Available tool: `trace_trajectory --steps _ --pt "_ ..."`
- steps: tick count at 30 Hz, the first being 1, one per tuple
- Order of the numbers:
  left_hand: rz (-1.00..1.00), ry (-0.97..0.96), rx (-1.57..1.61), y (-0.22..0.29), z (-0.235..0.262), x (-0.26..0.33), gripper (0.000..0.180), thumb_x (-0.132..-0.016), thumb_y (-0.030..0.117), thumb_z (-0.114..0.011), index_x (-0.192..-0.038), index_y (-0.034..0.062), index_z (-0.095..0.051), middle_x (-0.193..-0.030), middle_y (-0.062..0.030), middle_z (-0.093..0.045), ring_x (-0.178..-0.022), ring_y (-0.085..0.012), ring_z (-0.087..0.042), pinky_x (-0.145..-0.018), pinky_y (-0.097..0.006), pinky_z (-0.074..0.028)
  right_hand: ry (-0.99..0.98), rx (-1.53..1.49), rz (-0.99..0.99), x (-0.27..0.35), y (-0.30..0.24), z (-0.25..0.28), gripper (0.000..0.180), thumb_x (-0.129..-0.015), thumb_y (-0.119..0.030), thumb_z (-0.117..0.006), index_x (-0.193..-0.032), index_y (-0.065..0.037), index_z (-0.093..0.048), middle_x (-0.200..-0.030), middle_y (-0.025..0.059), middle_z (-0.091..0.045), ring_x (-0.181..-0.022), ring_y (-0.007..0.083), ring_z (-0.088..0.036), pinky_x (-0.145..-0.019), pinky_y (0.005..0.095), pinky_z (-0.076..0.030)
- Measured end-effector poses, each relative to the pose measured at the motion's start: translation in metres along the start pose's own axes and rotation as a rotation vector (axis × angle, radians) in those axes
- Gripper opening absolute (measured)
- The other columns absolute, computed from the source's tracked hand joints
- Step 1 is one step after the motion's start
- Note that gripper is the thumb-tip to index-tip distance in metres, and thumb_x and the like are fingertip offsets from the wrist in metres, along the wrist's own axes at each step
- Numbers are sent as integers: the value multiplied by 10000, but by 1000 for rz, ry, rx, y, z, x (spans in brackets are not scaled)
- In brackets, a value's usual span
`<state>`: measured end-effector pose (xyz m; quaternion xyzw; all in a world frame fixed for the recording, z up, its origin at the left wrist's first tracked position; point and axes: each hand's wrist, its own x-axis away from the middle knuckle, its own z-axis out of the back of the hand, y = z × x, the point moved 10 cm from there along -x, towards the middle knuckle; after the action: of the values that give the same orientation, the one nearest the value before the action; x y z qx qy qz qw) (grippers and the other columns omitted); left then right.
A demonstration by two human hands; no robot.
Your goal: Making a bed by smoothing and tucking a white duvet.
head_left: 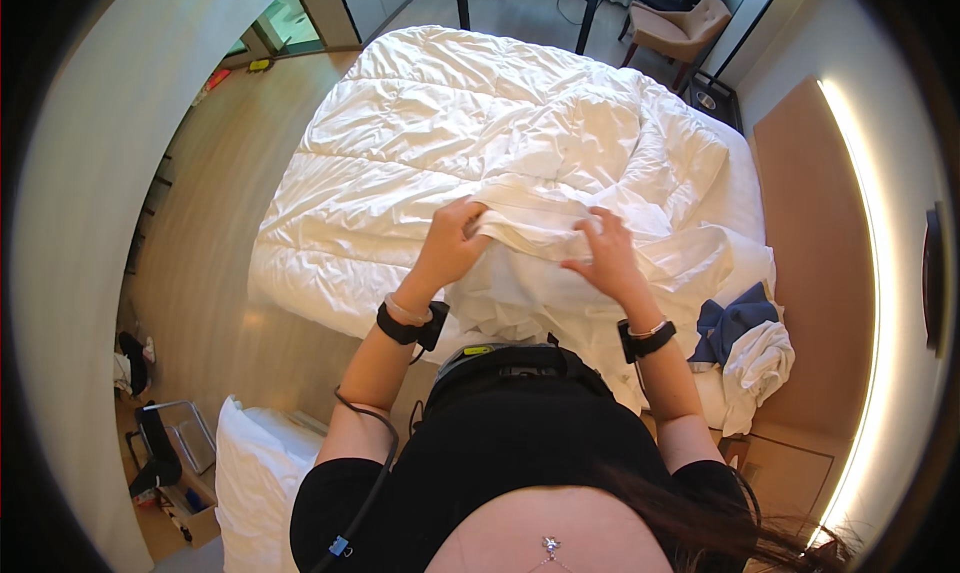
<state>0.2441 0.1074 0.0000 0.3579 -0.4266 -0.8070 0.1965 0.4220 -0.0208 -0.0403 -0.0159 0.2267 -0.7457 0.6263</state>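
**K:** Both wrists strapped with black bands, forearms coming up from the bottom edge. What's the left hand (pixel 455 241) on?

**R:** Fingers curled shut on a bunched fold of the white sheet (pixel 530 228), which is lifted just above the bed (pixel 300 263).

**K:** Right hand (pixel 605 253)?

**R:** Fingers spread, resting flat on the same fold, no pinch visible.

**K:** Surroundings?

**R:** Rumpled white duvet (pixel 450 123) covers the mattress. Blue cloth (pixel 735 318) at the right edge. White pillow (pixel 250 473) on the floor, lower left. Armchair (pixel 680 28) beyond the bed.
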Motion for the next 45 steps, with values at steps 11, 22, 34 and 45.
trace_trajectory --steps 11,22,34,45 --pt "-20 -251 -70 41 -24 13 280 -699 61 -640 -965 -24 -614 -864 -175 -571 -744 -354 -558 -662 -380 -454 165 -461 358 -10 -76 20 249 -762 -277 -729 -848 -52 -664 -1340 166 -430 -1271 383 -359 -1032 479 -297" --pt "-82 -319 -353 -19 -43 35 280 -664 95 -666 -943 72 -673 -905 -128 -603 -858 -321 -597 -741 -412 -488 -155 -671 250 -3 -80 21 302 -832 -184 -697 -664 22 -554 -600 93 -389 -498 222 -397 -480 352 -315" --pt "93 -256 -688 -161 -27 105 114 -746 210 -677 -836 139 -680 -920 -42 -618 -954 -233 -573 -806 -381 -430 -9 -578 214 16 -37 77 310 -800 -81 -696 -607 21 -476 -573 81 -324 -489 204 -337 -466 332 -258" --pt "-39 -148 -459 -129 -50 100 150 -724 167 -734 -828 96 -653 -907 -51 -614 -921 -261 -571 -795 -397 -446 77 -512 198 34 -14 105 388 -712 -136 -774 -604 13 -433 -599 76 -279 -505 206 -282 -460 328 -229"
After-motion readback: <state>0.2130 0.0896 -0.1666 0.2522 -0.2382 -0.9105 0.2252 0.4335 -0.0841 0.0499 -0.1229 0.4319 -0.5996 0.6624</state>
